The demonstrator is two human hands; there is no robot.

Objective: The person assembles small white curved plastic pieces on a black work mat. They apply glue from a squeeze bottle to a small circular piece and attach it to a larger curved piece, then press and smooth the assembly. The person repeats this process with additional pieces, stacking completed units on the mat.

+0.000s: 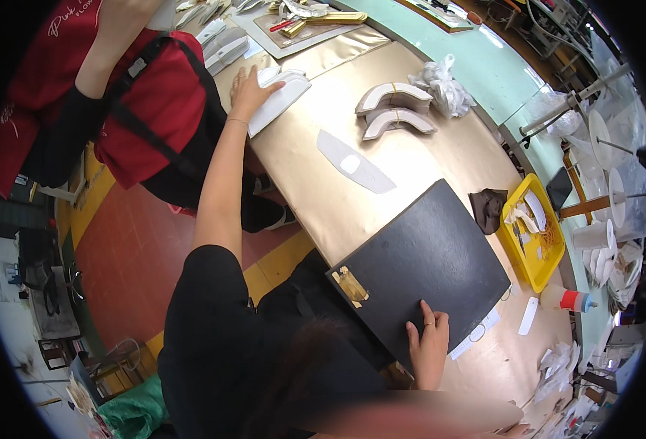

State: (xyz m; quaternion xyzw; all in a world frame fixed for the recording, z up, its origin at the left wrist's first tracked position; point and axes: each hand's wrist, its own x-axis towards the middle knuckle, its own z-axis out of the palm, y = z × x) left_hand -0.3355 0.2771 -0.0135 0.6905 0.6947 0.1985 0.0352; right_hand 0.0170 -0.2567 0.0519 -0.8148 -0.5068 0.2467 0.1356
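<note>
My left hand (249,95) reaches far out to the table's left edge. Its fingers are spread over the end of a stack of white and grey flat cut pieces (282,99). My right hand (429,344) rests on the near part of a black square board (429,256), index finger stretched out and nothing held. A patch of worn tape (350,285) marks the board's left corner. Beyond the board lies a single grey pointed cut piece (356,162) with a white patch in its middle.
Curved, banded bundles of pieces (396,111) stand beside crumpled clear plastic (443,86). A yellow tray (534,241) with small items, a dark cloth (487,210) and a red-banded bottle (568,298) sit at right. A person in red (158,110) stands at left. Something blurred crosses the lower edge.
</note>
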